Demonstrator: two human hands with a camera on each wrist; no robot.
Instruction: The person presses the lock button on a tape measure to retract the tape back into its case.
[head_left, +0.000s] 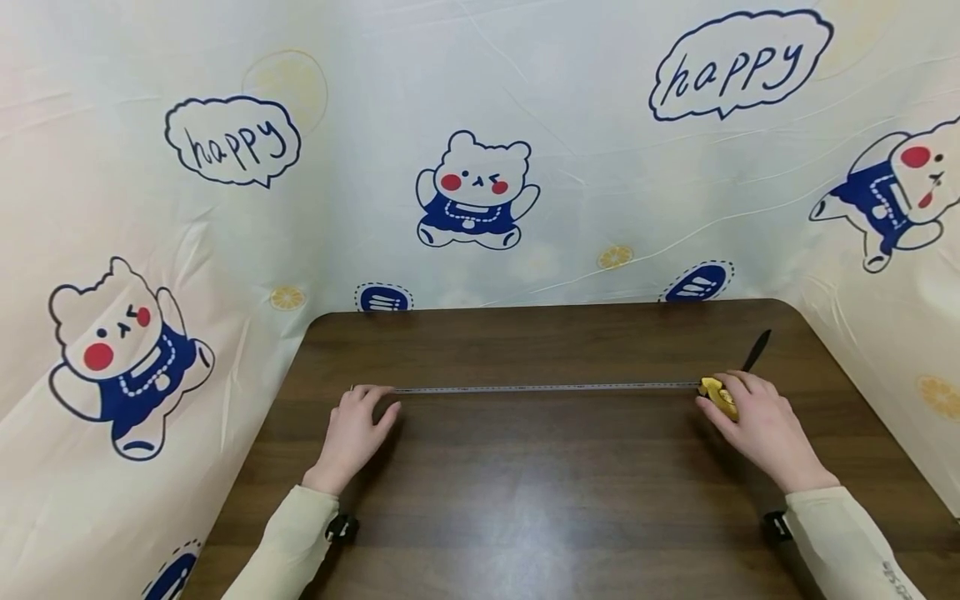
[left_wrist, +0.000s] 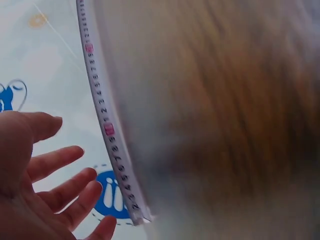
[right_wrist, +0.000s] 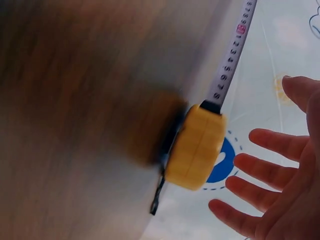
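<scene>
A yellow tape measure (head_left: 718, 398) sits toward the right side of the brown table, its black wrist strap (head_left: 757, 350) trailing behind. From it the pale metal blade (head_left: 547, 388) runs straight left across the tabletop. In the head view my right hand (head_left: 761, 425) overlaps the case; the right wrist view shows its fingers spread and apart from the case (right_wrist: 197, 147). My left hand (head_left: 356, 433) is at the blade's free end. Fingers of that hand (left_wrist: 65, 195) are loosely spread beside the numbered blade (left_wrist: 109, 129) in the left wrist view, with a gap between.
The wood-grain table (head_left: 547, 500) has rounded far corners. A pale curtain (head_left: 585, 200) printed with bears and "happy" bubbles surrounds it at the back and sides. Each wrist carries a black device, the left one (head_left: 342, 528) and the right one (head_left: 776, 526).
</scene>
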